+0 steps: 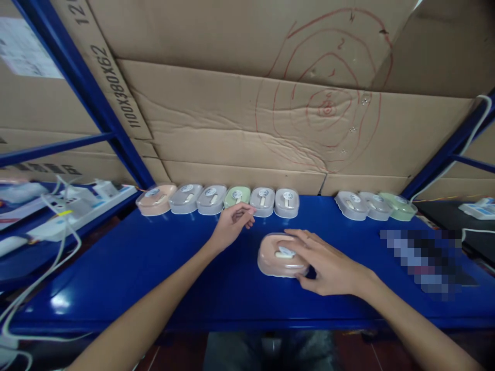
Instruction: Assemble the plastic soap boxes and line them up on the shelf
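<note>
Blue metal tabletop [154, 268]: one peach oval plastic case with clear lid [278, 257], centre, right hand [328, 265] clasped over it. Left hand [232, 224] loosely curled, empty, beside a back row of six similar lidded cases [216, 200]; three more cases [375, 205] rightward.

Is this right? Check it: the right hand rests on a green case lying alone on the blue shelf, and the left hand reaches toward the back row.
One thing is wrong: the case under the right hand is peach-pink, not green. The head view shows it lying alone on the blue shelf, with the left hand reaching toward the back row.
</note>
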### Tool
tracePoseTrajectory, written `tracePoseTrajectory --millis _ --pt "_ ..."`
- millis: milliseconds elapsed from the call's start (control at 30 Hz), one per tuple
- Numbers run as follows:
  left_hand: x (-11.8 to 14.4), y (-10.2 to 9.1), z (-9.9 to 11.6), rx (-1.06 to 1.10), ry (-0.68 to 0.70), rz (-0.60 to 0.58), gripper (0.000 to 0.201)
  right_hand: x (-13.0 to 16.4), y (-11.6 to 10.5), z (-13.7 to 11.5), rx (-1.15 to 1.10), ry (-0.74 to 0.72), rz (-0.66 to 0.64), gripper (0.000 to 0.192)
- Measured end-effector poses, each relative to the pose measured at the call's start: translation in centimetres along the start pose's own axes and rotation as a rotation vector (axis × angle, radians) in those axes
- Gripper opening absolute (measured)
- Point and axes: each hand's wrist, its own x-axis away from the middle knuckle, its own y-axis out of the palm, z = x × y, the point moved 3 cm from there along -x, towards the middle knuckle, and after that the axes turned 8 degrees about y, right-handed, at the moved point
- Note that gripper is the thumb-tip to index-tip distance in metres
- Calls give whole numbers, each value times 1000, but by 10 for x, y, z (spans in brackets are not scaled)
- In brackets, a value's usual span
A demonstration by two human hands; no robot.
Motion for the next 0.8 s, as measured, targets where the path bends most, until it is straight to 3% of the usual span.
tracePoseTrajectory --millis 133,300,467,633,800 --pt "3 -1 3 -120 58 -52 35 -39 15 4 -6 -86 36 81" --pt "9 6 10 -254 184 -271 40 -58 35 18 -31 -120 173 71" --pt "19 18 11 -418 214 -454 77 -51 42 25 -65 -92 224 71" --pt "22 15 1 -439 181 -438 108 -50 39 27 -78 -89 241 75" --pt "21 13 -4 -444 141 -464 112 -50 42 29 -114 -65 230 74"
